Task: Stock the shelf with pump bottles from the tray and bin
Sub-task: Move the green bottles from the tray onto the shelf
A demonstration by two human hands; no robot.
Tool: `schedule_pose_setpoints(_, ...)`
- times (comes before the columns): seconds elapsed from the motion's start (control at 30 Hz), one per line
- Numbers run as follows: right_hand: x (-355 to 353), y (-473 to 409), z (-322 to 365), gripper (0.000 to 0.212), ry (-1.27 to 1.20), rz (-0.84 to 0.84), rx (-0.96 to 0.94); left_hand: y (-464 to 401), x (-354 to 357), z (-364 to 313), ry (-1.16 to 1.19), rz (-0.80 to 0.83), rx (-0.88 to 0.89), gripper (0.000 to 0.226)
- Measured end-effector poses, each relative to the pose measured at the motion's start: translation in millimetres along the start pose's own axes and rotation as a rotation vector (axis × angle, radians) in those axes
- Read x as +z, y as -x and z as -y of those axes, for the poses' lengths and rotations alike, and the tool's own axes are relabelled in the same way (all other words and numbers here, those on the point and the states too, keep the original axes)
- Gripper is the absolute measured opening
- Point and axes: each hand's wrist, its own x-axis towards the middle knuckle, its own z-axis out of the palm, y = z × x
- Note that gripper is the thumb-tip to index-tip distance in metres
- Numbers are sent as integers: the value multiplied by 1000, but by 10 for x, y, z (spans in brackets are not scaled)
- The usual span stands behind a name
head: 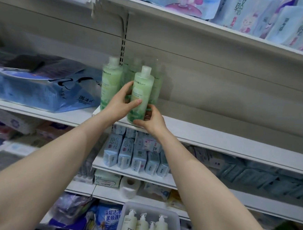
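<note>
While both hands grip it, a pale green bottle (141,94) with a white cap stands at the front edge of the white shelf (217,137), its base at or just above the shelf lip; contact with the board cannot be confirmed. The left hand (120,103) wraps the bottle's left side, thumb laid across the front of the label. The right hand (151,119) holds the lower right side near the base, fingers curled round it. Just behind and to the left stand several matching green bottles (111,83), upright and close together against the back panel; motion blur prevents an exact count.

To the left on the neighbouring shelf lies a large blue tissue pack (37,90). The upper shelf carries pastel printed packs (261,16). Below the working shelf, small blue-grey packs (135,156) stand in rows, and lower down a toilet roll (130,187) sits beside a pale green box. At the bottom edge, a grey tray (175,219) holds cream pump bottles (161,228) standing upright.
</note>
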Motion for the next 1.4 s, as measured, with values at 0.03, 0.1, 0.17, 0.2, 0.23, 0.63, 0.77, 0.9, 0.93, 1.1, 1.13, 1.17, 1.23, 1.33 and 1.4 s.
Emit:
schedule_pose_setpoints(0.03, -2, 5, -1, 72, 7, 4, 5, 20, 7, 27, -12, -8, -3, 66)
schedule_pose_setpoints(0.1, -16, 27, 7, 72, 36, 12, -1, 76, 33, 89, -35, -25, -18, 63)
schedule_pose_setpoints(0.17, -38, 70, 21, 70, 77, 8, -21, 146, 67, 133, -63, -48, -36, 60)
schedule_pose_setpoints(0.2, -53, 97, 17, 67, 87, -5, -26, 187, 89, 136, -75, -65, -50, 60)
schedule_pose_setpoints(0.23, -71, 127, 5, 63, 89, -22, -26, 230, 113, 138, -75, -87, -64, 60)
schedule_pose_setpoints(0.63, -458, 797, -507, 26, 1, -68, -122, 1062, 832, 179, -83, -422, -139, 36)
schedule_pose_setpoints(0.77, -452, 1102, -863, 26, 7, 15, -81, 1418, 1191, 355, -133, -367, -204, 33)
schedule_pose_setpoints(0.9, -376, 1441, -1401, 29, -31, 162, 57, 1868, 1513, 705, -136, -304, -320, 29)
schedule_pose_setpoints(0.93, -351, 1521, -1553, 30, -42, 193, 93, 1990, 1581, 801, -124, -289, -363, 29)
schedule_pose_setpoints(1.1, -245, 1977, -2176, 32, -66, 299, 306, 2594, 1834, 1297, -108, -204, -570, 31)
schedule_pose_setpoints(1.13, -210, 2055, -2305, 32, -63, 314, 348, 2706, 1870, 1382, -114, -188, -610, 31)
schedule_pose_setpoints(1.17, -165, 2138, -2440, 32, -51, 325, 393, 2825, 1907, 1478, -134, -164, -649, 31)
schedule_pose_setpoints(1.23, -63, 2292, -2688, 34, -41, 338, 473, 3065, 1958, 1653, -181, -101, -721, 33)
schedule_pose_setpoints(1.33, 107, 2494, -3007, 36, -25, 357, 601, 3404, 1989, 1905, -199, -19, -821, 35)
schedule_pose_setpoints(1.4, 233, 2599, -3217, 40, -4, 386, 683, 3592, 2000, 2072, -217, 36, -891, 36)
